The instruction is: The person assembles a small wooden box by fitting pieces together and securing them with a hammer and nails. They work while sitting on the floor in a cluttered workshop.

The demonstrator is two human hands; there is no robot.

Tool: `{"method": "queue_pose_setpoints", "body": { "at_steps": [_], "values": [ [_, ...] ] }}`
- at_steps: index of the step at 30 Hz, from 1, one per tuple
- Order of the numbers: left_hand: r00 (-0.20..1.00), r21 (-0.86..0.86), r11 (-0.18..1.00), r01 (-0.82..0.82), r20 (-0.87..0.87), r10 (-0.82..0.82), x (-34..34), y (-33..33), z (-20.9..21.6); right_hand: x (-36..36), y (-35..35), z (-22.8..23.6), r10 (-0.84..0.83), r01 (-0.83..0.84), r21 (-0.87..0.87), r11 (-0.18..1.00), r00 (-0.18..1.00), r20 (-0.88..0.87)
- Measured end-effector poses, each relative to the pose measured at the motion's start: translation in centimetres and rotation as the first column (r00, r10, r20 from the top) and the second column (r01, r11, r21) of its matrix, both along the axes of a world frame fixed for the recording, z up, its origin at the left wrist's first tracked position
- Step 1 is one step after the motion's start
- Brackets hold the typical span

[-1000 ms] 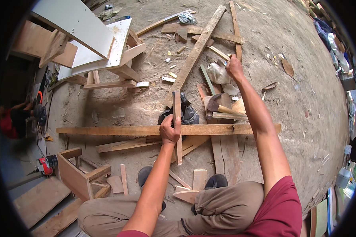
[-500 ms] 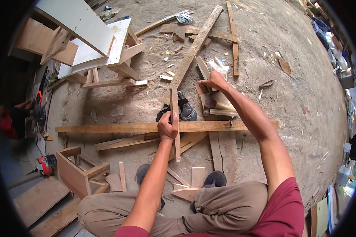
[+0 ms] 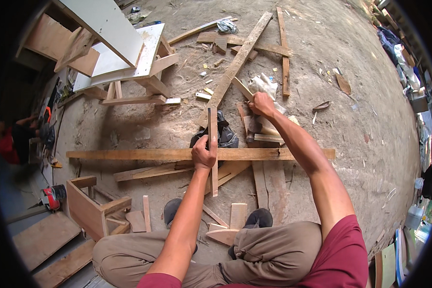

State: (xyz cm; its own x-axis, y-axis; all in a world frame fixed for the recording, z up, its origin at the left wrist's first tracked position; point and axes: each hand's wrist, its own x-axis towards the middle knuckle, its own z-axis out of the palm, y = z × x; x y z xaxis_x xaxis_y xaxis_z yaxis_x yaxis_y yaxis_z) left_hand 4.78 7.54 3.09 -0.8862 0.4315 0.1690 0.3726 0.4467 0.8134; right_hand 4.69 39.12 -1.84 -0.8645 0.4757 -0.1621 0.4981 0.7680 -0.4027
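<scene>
My left hand (image 3: 204, 152) is closed around a narrow wooden strip (image 3: 212, 120), which lies crosswise over a long wooden beam (image 3: 125, 155). A black plastic bag (image 3: 229, 138) sits just beyond that beam, partly hidden by the strip. Farther out and to the right, my right hand (image 3: 263, 103) grips one end of a short flat wooden piece (image 3: 241, 89). Its other end points up and to the left, near a long rough plank (image 3: 242, 53). Crumpled white plastic (image 3: 265, 86) lies right behind my right hand.
A white-topped wooden frame (image 3: 151, 53) stands at the far left. Near my left knee are a small wooden frame (image 3: 98, 206) and a red-and-black power tool (image 3: 53, 198). Thin timber (image 3: 283, 53) and offcuts lie on the dirt floor. Another person (image 3: 21, 139) is at the left edge.
My right hand has drawn slightly nearer and its fingers have closed round the short wooden piece, which has turned and shifted. The left hand keeps its hold on the strip.
</scene>
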Motion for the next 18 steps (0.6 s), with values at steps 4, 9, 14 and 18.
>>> {"method": "queue_pose_setpoints", "body": {
  "at_steps": [4, 9, 14, 18],
  "values": [
    [1.000, -0.015, 1.000, 0.011, 0.003, -0.011, -0.1, -0.1, -0.1, 0.4, -0.4, 0.5, 0.045, -0.043, 0.064, 0.997, 0.999, -0.029],
    [0.999, 0.012, 1.000, 0.025, -0.027, -0.024, -0.1, 0.1, -0.1, 1.1, -0.4, 1.6, 0.092, -0.079, 0.085, 0.993, 0.982, -0.167],
    [0.999, 0.027, 0.999, 0.027, -0.039, -0.026, 0.0, 0.1, -0.1, 2.1, 0.7, 6.6, 0.125, -0.118, 0.040, 0.992, 0.941, -0.314],
    [0.999, -0.013, 0.999, 0.033, 0.032, -0.032, 0.0, 0.4, 0.4, 5.9, 1.8, 9.2, -0.008, -0.023, -0.090, 0.996, 0.943, -0.333]
  ]
}}
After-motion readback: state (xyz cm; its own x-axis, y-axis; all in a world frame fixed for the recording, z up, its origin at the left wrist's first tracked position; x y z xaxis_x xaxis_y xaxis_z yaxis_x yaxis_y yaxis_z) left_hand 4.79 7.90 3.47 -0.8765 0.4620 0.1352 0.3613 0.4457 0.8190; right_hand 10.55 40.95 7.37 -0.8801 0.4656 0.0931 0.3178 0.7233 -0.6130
